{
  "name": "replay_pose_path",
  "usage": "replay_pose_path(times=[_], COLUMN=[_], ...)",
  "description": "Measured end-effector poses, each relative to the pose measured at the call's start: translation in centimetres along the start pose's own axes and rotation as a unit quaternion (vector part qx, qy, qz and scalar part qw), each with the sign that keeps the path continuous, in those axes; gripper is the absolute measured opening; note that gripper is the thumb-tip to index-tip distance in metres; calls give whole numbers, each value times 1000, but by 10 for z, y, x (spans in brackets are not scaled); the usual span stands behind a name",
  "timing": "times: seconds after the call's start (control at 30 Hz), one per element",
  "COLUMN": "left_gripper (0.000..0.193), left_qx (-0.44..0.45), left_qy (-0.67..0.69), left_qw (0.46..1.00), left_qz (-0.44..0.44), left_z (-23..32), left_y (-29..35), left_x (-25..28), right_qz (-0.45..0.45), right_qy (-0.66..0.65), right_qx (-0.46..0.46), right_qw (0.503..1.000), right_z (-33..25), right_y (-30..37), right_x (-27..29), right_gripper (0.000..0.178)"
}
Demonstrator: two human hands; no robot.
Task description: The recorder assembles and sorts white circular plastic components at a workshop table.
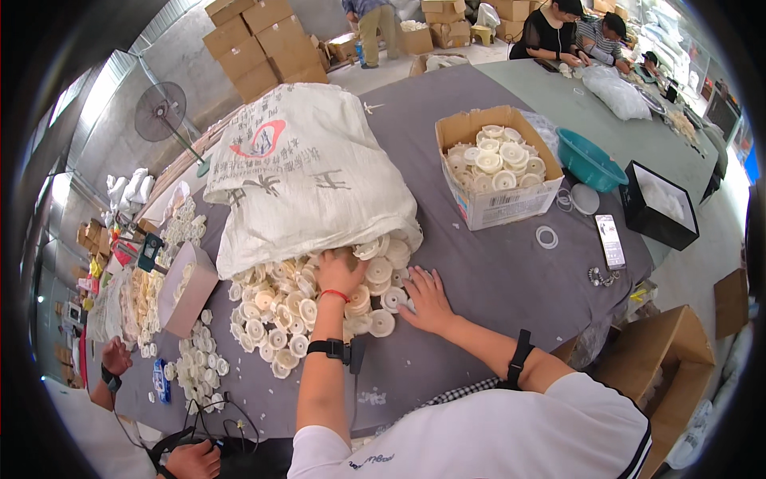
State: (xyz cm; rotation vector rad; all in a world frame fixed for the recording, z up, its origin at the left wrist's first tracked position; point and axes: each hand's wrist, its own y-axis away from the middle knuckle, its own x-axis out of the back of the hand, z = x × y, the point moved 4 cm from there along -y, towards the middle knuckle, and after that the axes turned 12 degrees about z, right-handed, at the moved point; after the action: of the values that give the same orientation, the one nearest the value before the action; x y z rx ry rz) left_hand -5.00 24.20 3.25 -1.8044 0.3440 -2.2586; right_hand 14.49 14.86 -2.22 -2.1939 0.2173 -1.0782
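I can't see how deep the pile of white plastic discs (307,307) runs, because the big woven sack (307,172) covers its far end. My left hand (339,271) is palm down at the sack's mouth, fingertips buried among discs, so I cannot tell if it grips 1. My right hand (429,299) lies flat, fingers spread apart, touching loose discs at the pile's right edge on the grey table (495,279). Both forearms reach in from below, each wearing a black band.
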Motion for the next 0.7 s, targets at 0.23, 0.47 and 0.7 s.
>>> replay_pose_path(times=[0.23, 0.47, 0.7], left_gripper=[55, 33, 64], left_qx=[-102, -176, 55], left_qy=[48, 235, 173], left_qw=[993, 952, 978], left_qz=[-31, 82, 106], left_z=[53, 51, 22], left_y=[48, 85, 231], left_x=[5, 67, 76], right_qz=[-34, 1, 9], right_qy=[52, 58, -20], right_qx=[-49, -74, -91], right_qw=[997, 996, 996], right_z=[15, 45, 36], right_y=[19, 33, 62], right_x=[24, 75, 102], right_gripper=[56, 53, 55])
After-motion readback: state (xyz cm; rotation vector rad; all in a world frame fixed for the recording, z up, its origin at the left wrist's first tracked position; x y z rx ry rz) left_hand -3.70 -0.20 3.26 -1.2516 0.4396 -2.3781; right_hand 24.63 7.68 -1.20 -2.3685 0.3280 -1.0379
